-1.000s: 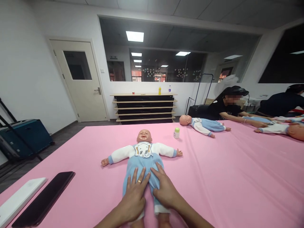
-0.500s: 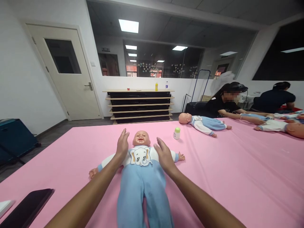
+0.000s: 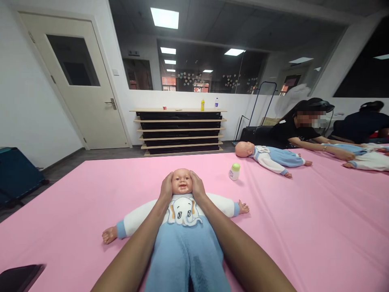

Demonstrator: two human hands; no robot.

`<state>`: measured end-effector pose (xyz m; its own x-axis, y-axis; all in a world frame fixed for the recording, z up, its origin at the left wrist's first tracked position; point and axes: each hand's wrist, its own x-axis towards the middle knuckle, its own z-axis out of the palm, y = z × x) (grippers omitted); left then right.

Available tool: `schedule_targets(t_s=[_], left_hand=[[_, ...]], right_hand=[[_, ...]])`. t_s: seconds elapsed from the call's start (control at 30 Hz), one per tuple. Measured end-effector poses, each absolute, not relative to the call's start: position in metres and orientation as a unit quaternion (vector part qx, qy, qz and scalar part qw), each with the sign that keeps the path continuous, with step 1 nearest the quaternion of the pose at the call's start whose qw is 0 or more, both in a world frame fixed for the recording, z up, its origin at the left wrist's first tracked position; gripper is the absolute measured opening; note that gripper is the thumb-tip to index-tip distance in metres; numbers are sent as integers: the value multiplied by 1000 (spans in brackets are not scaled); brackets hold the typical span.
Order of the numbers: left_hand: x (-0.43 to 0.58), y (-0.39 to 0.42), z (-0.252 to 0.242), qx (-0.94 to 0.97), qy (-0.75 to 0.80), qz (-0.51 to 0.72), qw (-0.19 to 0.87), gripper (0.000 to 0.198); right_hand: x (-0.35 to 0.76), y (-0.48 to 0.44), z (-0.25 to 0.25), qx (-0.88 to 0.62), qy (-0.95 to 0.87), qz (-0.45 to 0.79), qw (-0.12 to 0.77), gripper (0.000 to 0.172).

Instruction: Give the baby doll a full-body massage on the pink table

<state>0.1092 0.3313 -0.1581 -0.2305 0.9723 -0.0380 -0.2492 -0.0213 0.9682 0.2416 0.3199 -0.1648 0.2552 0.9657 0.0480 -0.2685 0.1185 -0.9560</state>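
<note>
A baby doll (image 3: 182,181) lies on its back on the pink table cover (image 3: 75,194), its feet toward me and its arms spread. It wears a white and light-blue suit with an elephant on the chest. My left hand (image 3: 166,188) cups one side of the doll's head, and my right hand (image 3: 198,187) cups the other side. Both palms press against the cheeks, with the fingertips hidden partly behind the head. Between my forearms the suit's blue trousers (image 3: 187,251) show.
A small white bottle with a green cap (image 3: 234,172) stands right of the doll. Farther right lies another doll (image 3: 267,157), near a person in black (image 3: 299,125) handling a doll. A dark phone (image 3: 21,278) lies at the lower left. Stacked boards (image 3: 180,129) stand behind the table.
Both hands have moved inward, from held apart beside the doll's shoulders and head to clasping the sides of its head. The camera view has shifted slightly, and the phone sits lower in view.
</note>
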Motion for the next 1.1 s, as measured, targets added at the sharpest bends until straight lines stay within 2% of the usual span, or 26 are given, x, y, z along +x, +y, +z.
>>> schedule_targets(t_s=[0.5, 0.6, 0.83, 1.1], left_hand=[[99, 348, -190, 450, 445, 605, 483, 58], [101, 348, -189, 452, 439, 605, 486, 58], [102, 343, -180, 476, 444, 600, 465, 55], [101, 345, -184, 468, 453, 601, 463, 52]], right_hand=[[247, 327, -188, -418, -334, 477, 698, 39], [248, 323, -185, -422, -346, 468, 695, 41], [249, 316, -178, -429, -399, 417, 695, 31], [248, 316, -177, -455, -415, 398, 680, 34]])
